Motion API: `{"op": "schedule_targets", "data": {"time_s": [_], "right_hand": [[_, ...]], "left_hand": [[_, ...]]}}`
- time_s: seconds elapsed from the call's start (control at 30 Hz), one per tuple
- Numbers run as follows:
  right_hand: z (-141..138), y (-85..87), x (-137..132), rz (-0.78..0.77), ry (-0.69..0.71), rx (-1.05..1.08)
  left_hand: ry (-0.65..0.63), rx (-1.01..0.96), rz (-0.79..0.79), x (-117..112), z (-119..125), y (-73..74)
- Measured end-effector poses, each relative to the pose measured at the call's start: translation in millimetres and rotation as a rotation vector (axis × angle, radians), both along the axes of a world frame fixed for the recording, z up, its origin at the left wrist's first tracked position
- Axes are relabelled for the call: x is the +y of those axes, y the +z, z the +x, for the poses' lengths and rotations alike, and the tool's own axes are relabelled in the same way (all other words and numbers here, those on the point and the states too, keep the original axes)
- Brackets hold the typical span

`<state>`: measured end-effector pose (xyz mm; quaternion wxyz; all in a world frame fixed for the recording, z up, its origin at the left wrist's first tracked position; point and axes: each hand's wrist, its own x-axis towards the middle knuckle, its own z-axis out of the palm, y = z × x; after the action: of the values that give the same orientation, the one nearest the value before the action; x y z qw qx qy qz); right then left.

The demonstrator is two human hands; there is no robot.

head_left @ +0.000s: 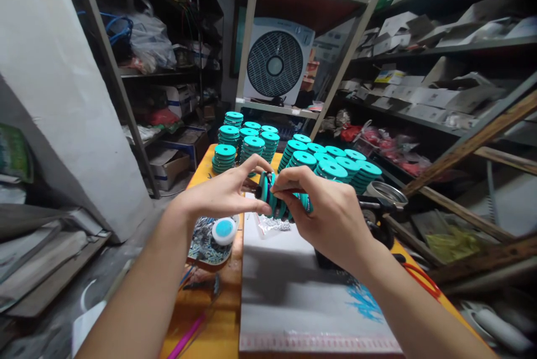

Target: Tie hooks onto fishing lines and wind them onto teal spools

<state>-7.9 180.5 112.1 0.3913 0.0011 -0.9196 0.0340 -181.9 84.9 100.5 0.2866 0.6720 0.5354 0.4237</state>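
Over the far part of a white board (277, 303), my two hands meet at a short row of teal discs (263, 187) with dark gaps between them. My left hand (237, 188) grips the left end of the row, thumb below and fingers over the top. My right hand (325, 202) is closed in a pinch against the row's near side; whatever sits between its fingertips is too small to make out. Under the hands lies a clear bag (271, 226) of small metal parts. Part of the row is hidden behind the right hand.
Stacked teal discs stand at the back left (251, 143) and back right (331, 170). Left of the board are a tray of screws (205, 251), a white-and-blue round container (224, 230) and a purple stick (188, 336). Blue strips (363, 302) and a metal dish (388, 194) are rightward.
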Motion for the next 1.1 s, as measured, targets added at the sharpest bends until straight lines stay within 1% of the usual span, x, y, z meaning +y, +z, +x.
{"op": "schedule_targets", "data": {"time_s": [0.13, 0.3, 0.4, 0.57, 0.67, 0.8, 0.9, 0.97, 1.0, 1.03, 1.1], "right_hand": [[-1.3, -1.3, -1.4, 0.047, -0.019, 0.027], [-1.5, -4.5, -0.5, 0.19, -0.025, 0.025], [-0.7, -7.5, 2.1, 0.268, 0.01, -0.011], [5.1, -14.4, 8.6, 0.218, 0.054, 0.047], [8.0, -17.8, 12.1, 0.256, 0.126, 0.045], [4.0, -20.0, 14.4, 0.301, 0.153, 0.037], [5.3, -25.9, 10.7, 0.361, 0.164, -0.034], [17.6, -35.6, 5.7, 0.392, 0.116, -0.097], [28.2, -42.3, 3.2, 0.407, 0.077, -0.129], [41.5, -50.0, 1.2, 0.395, 0.033, -0.119], [73.8, -66.5, 0.6, 0.337, -0.003, -0.056]], "left_hand": [[-0.004, -0.004, 0.005, 0.0, -0.3, -0.5], [0.018, -0.003, 0.005, 0.9, -1.3, -2.1], [0.021, -0.013, 0.007, 1.2, -0.9, -2.9], [0.007, -0.055, 0.007, 2.3, -0.8, -5.1], [0.034, -0.01, 0.014, 2.4, -1.9, -6.5], [0.046, -0.007, 0.001, 1.6, -2.4, -6.6], [0.031, -0.014, 0.033, 1.8, -0.1, -5.2], [0.03, -0.024, 0.049, 1.5, 2.4, -3.3], [0.036, -0.027, 0.047, 0.9, 3.3, -2.2], [0.044, -0.025, 0.039, -0.1, 3.7, -1.0], [0.062, -0.011, 0.007, -3.2, 1.6, 0.8]]}}
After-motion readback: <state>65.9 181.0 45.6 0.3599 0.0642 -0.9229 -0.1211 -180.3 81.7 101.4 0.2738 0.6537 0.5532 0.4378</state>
